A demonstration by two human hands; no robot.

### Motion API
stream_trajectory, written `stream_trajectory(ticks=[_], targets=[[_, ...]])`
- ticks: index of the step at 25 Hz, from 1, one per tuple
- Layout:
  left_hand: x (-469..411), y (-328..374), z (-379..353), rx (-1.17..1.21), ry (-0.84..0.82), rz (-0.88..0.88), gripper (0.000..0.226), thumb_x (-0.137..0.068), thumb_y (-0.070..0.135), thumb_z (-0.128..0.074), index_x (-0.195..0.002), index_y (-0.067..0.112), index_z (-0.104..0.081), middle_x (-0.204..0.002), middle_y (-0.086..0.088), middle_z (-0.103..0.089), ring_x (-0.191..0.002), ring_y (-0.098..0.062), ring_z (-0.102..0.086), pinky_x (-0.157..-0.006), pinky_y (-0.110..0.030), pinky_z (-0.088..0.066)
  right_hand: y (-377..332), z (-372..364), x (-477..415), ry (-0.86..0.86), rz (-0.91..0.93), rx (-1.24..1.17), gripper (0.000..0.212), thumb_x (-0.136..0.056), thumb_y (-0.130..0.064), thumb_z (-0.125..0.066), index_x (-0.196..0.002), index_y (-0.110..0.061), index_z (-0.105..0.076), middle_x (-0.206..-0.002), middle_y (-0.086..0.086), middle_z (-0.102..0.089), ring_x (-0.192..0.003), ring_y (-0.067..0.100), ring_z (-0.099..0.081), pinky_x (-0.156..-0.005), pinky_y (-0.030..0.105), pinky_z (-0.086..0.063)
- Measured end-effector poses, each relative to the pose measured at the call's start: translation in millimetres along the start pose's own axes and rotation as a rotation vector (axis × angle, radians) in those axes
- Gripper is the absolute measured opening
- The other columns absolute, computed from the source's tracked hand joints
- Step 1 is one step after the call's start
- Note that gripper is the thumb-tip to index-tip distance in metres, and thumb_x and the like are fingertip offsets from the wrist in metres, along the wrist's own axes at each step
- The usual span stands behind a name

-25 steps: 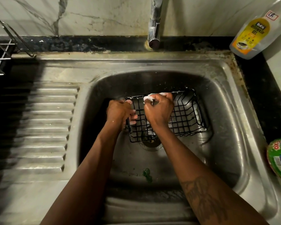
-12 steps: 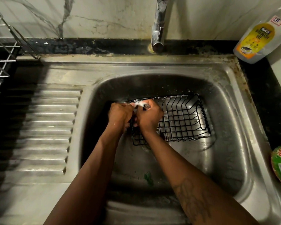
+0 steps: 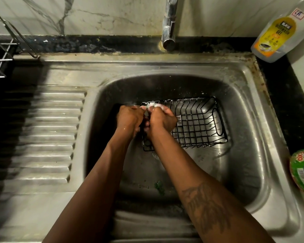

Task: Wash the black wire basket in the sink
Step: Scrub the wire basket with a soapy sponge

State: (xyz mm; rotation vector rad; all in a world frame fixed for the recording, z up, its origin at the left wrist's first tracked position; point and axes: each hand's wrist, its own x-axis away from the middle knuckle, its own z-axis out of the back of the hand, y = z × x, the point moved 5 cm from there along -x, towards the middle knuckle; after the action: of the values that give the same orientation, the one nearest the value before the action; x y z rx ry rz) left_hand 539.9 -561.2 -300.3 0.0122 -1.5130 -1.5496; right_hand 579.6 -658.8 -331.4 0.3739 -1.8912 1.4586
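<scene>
both the left hand (image 3: 130, 119) and right hand (image 3: 162, 120) grip the soapy black wire basket (image 3: 198, 123) in the sink (image 3: 244, 172)

Both hands (image 3: 147, 120) have closed together at the basket's (image 3: 198, 123) left end.

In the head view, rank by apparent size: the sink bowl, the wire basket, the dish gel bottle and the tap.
1. sink bowl
2. wire basket
3. dish gel bottle, cut off by the frame
4. tap, also cut off, so the last two are unsure.

Home kitchen, steel sink (image 3: 249, 95) w/ drainboard, tap (image 3: 168, 28), dishwash gel bottle (image 3: 277, 32)
</scene>
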Motion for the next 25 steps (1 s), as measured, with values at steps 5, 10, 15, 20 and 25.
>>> stream_trajectory(ticks=[5, 10, 15, 20, 25], targets=[[4.6, 1.6, -1.4, 0.034, -0.015, 0.035, 0.02, -0.091, 0.03, -0.068, -0.079, 0.014, -0.066, -0.066, -0.013, -0.066, -0.053, -0.028, -0.064, -0.06, -0.057, -0.06, 8.9, 13.5, -10.4, 0.092, 0.035, 0.059, 0.027, -0.069, 0.0, -0.078, -0.079, -0.024, -0.072, -0.081, 0.004, -0.077, -0.076, 0.028, -0.075, -0.066, 0.046, -0.064], [2.4, 1.1, -2.5, 0.049, 0.005, 0.055, 0.014, -0.094, 0.025, -0.067, -0.095, 0.012, -0.066, -0.068, -0.012, -0.067, -0.054, -0.026, -0.068, -0.062, -0.055, -0.061, -18.4, 30.0, -12.6, 0.242, 0.04, -0.024, 0.025, -0.073, 0.006, -0.075, -0.081, -0.017, -0.07, -0.084, 0.004, -0.076, -0.076, 0.017, -0.075, -0.061, 0.025, -0.061], [-0.8, -0.7, -0.1, 0.007, 0.034, 0.022, 0.015, -0.094, 0.027, -0.066, -0.084, 0.015, -0.064, -0.063, -0.01, -0.067, -0.053, -0.027, -0.068, -0.064, -0.06, -0.059, -22.2, 20.4, -9.0, 0.111, -0.029, -0.06, 0.025, -0.077, 0.004, -0.079, -0.087, -0.013, -0.065, -0.089, 0.009, -0.075, -0.076, 0.019, -0.075, -0.058, 0.022, -0.057], [-0.1, 1.1, -0.8, 0.014, 0.037, 0.061, 0.013, -0.095, 0.024, -0.066, -0.088, 0.013, -0.064, -0.067, -0.012, -0.067, -0.053, -0.026, -0.068, -0.063, -0.053, -0.061, -13.9, 33.2, -10.8, 0.153, -0.139, 0.152, 0.022, -0.077, -0.007, -0.081, -0.093, -0.017, -0.069, -0.088, 0.001, -0.076, -0.078, 0.014, -0.072, -0.061, 0.025, -0.056], [1.0, 4.0, 1.0, 0.002, 0.067, 0.04, 0.016, -0.095, 0.021, -0.065, -0.08, 0.016, -0.064, -0.068, -0.012, -0.067, -0.054, -0.026, -0.068, -0.06, -0.05, -0.062, -55.7, 25.1, -5.6, 0.109, 0.017, -0.224, 0.022, -0.081, 0.011, -0.068, -0.093, -0.008, -0.068, -0.093, 0.019, -0.075, -0.068, 0.017, -0.07, -0.052, 0.017, -0.052]])
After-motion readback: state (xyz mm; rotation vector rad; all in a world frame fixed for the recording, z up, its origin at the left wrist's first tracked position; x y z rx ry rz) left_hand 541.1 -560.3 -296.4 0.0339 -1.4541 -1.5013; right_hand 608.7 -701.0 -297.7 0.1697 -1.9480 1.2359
